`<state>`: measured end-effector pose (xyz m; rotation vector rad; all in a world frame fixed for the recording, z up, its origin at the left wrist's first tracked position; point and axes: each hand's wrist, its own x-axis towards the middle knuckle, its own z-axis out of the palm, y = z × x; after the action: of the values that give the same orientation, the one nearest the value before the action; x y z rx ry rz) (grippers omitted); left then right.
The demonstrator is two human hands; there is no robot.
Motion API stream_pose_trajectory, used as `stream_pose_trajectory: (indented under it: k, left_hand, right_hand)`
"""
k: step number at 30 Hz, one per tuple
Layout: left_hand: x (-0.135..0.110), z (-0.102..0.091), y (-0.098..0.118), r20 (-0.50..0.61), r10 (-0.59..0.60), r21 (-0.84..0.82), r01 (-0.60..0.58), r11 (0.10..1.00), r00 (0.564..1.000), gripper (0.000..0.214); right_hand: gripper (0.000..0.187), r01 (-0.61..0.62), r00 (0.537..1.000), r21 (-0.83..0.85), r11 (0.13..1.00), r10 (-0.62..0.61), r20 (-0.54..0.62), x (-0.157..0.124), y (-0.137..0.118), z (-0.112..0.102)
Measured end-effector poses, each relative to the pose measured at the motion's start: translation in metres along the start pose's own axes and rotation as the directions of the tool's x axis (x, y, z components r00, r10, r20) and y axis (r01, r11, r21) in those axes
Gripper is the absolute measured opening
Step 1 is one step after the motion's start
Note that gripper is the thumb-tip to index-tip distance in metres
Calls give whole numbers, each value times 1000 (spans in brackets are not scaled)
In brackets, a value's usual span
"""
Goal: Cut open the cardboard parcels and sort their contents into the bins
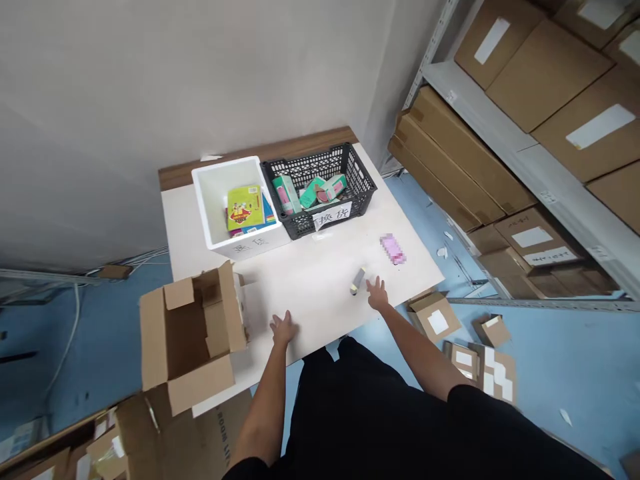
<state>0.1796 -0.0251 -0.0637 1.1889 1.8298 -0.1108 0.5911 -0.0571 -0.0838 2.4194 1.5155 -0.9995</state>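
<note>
My left hand (283,328) rests on the white table (305,293) near its front edge, fingers spread, holding nothing. To its left stands an open, empty-looking cardboard box (200,387) with its flaps folded out. My right hand (377,293) is over the table's front right part with fingers apart and nothing in them. Just left of its fingertips lies a small grey and yellow tool (357,281), perhaps a box cutter. Beyond the right hand lies a pink item (393,249), blurred out.
At the back, a white bin (203,200) holds colourful booklets (246,207). Beside it, a black crate (369,190) with a paper label holds green and pink packages (314,192). Shelves with cartons (550,73) rise on the right. Small boxes (435,317) lie on the blue floor.
</note>
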Motion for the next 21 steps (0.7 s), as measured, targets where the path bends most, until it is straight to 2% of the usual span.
stream_pose_trajectory:
  k: [3,7,10,12,14,17,19,21]
  left_hand:
    - [-6,19,-1,49,20,87,-24,996,999,95]
    - [-18,41,15,74,132,52,-136,989,989,94]
    - [-29,59,37,83,235,-12,-235,972,968,88]
    - [-36,75,56,87,299,-64,-295,953,950,81]
    - [-44,91,77,90,364,-115,-354,928,927,75]
    - [-61,104,104,98,500,-257,-464,848,860,70]
    - [-76,98,111,92,611,-408,-530,744,786,68]
    - [-92,80,105,64,688,-497,-575,650,723,64]
  right_hand:
    - [86,56,998,19,998,-56,30,3,12,7]
    - [82,144,989,85,986,-147,31,2,13,0]
    - [73,235,972,174,956,-235,-22,-9,0,-10]
    - [63,297,955,292,909,-287,-76,-22,-18,-13]
    - [55,328,942,462,824,-321,-98,-37,-43,-10]
    - [54,313,935,728,610,-333,-122,-61,-82,-1]
    - [57,279,945,841,464,-286,-156,-75,-106,2]
    - [55,237,961,901,364,-221,-164,-86,-127,0]
